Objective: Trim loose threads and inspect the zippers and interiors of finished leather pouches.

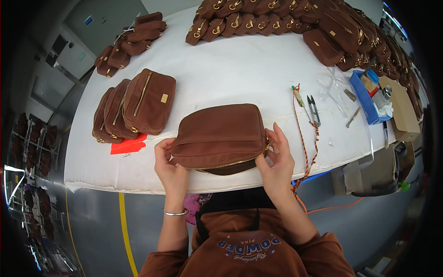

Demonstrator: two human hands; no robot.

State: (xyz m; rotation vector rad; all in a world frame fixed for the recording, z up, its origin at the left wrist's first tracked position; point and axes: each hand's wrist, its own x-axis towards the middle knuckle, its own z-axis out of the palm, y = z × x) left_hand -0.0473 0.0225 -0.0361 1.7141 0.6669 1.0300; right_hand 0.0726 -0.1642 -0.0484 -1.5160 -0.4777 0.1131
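Note:
A brown pouch bag [219, 134] lies on the white table in front of me, its gold zipper unzipped along the edge nearest me. My left hand [171, 161] grips its left end, the thumb at the near corner. At the other end, my right hand [277, 156] pinches the right side beside a gold metal ring, thumb at the near edge and fingers up behind. Three similar brown bags [150, 101] lean overlapped to the left, the front one with a gold zipper and a small gold plate. A red patch [128, 145] shows under them.
Snips [314, 111] and a green-handled tool [299, 97] on braided cord lie to the right. Beyond them are a blue bin [364, 99] of small items and a cardboard box [399, 111]. Brown bags [249, 23] crowd the far edge; a smaller pile [134, 41] stands far left.

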